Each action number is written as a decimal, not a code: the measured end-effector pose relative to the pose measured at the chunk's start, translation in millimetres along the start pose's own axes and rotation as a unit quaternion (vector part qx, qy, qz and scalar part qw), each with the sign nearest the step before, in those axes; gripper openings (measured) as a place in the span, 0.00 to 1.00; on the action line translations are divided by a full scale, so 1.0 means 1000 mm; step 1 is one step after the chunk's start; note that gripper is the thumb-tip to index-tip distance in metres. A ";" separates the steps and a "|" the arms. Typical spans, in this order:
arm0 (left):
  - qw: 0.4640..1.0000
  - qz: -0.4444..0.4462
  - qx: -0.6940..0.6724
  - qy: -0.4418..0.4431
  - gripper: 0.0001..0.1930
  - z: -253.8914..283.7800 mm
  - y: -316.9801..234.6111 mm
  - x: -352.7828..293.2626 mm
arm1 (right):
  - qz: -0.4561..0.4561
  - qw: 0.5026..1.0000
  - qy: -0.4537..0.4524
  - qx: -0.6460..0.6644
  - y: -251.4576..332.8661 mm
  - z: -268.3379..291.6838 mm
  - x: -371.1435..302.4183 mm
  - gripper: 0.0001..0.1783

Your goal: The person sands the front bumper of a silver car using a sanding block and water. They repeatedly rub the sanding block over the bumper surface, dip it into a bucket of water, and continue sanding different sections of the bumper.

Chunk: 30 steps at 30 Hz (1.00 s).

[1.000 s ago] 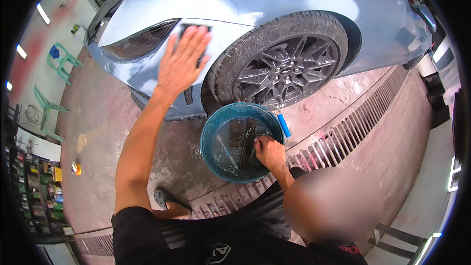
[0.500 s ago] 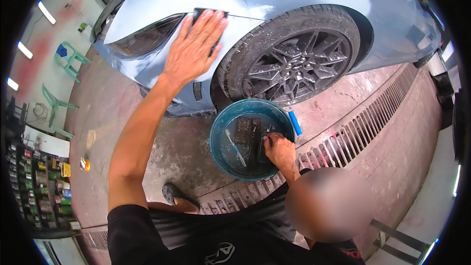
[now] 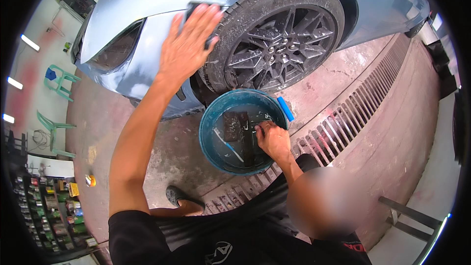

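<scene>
My left hand lies stretched flat over a black sheet of sandpaper, holding it against the pale blue car fender between headlight and tire. The sheet's edges show past my fingers; the rest is covered. My right hand is lowered inside a teal bucket of murky water, its fingers curled together near the right side. What they hold, if anything, I cannot make out. A slim blue-and-white stick-like tool and dark rectangular pieces lie in the bucket.
The front wheel stands just beyond the bucket, whose blue handle grip hangs outside. A floor drain grate runs diagonally to the right. Green chairs and a rack of cans are at the left; a dark bench is lower right.
My view has shifted, so car and bucket sit higher and further left. My left hand has slid over the fender toward the tire with the sandpaper. My right hand stays in the bucket.
</scene>
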<state>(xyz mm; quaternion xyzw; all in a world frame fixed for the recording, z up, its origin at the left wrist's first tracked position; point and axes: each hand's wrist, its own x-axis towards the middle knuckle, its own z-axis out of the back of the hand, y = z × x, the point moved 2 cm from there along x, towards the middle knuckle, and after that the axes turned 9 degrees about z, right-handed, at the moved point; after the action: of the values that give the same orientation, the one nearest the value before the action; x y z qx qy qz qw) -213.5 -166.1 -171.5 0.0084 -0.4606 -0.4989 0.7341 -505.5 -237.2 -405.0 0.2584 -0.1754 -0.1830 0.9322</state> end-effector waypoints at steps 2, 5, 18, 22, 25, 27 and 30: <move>0.999 -0.008 0.008 0.037 0.36 -0.009 0.031 -0.057 | -0.003 1.000 0.001 0.012 0.002 -0.001 0.001 0.14; 0.999 -0.020 0.023 0.042 0.35 -0.007 0.035 -0.060 | -0.008 1.000 0.001 0.005 0.002 -0.002 0.003 0.14; 0.992 -0.102 0.013 0.074 0.34 -0.012 0.045 -0.042 | -0.008 0.999 0.029 -0.032 -0.008 -0.008 -0.004 0.16; 0.978 -0.101 0.179 -0.019 0.50 0.029 0.023 0.033 | -0.005 0.999 0.031 -0.009 0.001 -0.007 -0.001 0.14; 0.995 -0.081 0.037 0.054 0.34 -0.014 0.044 -0.049 | -0.007 1.000 0.014 -0.007 0.001 -0.005 0.002 0.14; 0.975 -0.150 0.096 0.135 0.36 -0.038 0.070 -0.137 | -0.001 1.000 0.007 -0.012 0.000 -0.007 0.002 0.14; 0.952 -0.221 0.130 0.169 0.37 -0.034 0.083 -0.174 | 0.002 1.000 0.013 -0.024 0.003 -0.014 0.004 0.14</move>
<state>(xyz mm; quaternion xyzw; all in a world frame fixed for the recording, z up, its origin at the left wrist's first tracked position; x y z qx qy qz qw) -143.6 -11.3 -268.0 0.2896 -0.3774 -0.5761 0.6647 -495.1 -230.7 -413.8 0.2380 -0.1592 -0.1817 0.9408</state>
